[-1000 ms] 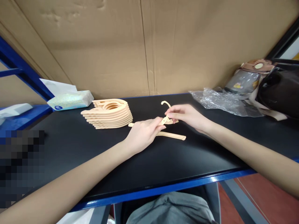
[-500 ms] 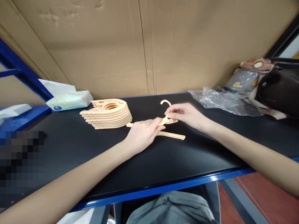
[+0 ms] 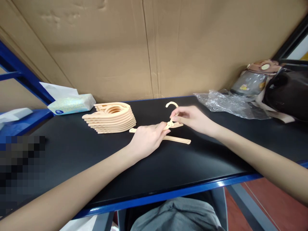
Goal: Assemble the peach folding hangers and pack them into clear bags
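Holding a cream folding hanger at the black table, just right of stacked hangers, mostly closing the left hand around one arm near the joint. Pinching the hook by its neck with the right hand, nearly closed. Revealing more hook curve than a moment ago, so apparently turning it about the joint.

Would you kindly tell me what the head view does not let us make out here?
Head view, slim cream plastic bar: left end hidden by the left hand.
Head view, curved cream plastic hook: lower end hidden by the right hand.
Head view, glossy dark bag: cut off by the right edge.
Head view, dark patch at left: contents blurred by pixelation.
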Available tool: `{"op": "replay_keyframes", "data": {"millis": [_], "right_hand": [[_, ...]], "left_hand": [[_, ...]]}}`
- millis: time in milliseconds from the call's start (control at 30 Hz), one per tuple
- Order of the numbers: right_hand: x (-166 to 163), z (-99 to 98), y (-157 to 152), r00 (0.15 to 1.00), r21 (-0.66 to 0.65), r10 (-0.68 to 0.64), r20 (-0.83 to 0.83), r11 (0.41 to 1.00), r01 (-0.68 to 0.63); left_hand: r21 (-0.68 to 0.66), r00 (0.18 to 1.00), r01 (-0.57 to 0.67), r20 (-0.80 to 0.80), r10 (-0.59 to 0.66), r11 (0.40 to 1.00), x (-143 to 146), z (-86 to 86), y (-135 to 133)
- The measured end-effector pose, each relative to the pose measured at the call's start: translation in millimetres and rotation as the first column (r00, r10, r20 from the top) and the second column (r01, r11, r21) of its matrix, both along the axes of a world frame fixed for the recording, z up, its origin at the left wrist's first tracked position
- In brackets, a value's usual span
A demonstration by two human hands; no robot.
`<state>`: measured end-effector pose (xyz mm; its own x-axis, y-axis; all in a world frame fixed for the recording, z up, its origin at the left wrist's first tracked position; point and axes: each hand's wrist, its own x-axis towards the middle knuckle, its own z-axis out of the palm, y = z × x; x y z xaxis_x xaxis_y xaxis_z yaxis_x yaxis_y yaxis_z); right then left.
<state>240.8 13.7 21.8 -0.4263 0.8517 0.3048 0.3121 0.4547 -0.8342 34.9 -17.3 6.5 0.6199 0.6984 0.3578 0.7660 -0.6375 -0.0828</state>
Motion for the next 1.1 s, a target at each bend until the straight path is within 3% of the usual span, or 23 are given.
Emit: {"op": "replay_keyframes", "data": {"millis": [700, 1100], "right_hand": [[-0.6, -2.1, -4.4, 0.993, 0.057, 0.013, 0.119, 0.998, -0.02], [-3.8, -6.5, -6.4, 0.988, 0.063, 0.018, 0.153, 0.998, -0.028]], "left_hand": [[-0.066, 0.996, -0.033, -0.084, 0.028, 0.997, 0.6, 1.1, -0.3], [-0.148, 0.998, -0.051, -0.039, 0.046, 0.988, 1.2, 4.7, -2.1]]}}
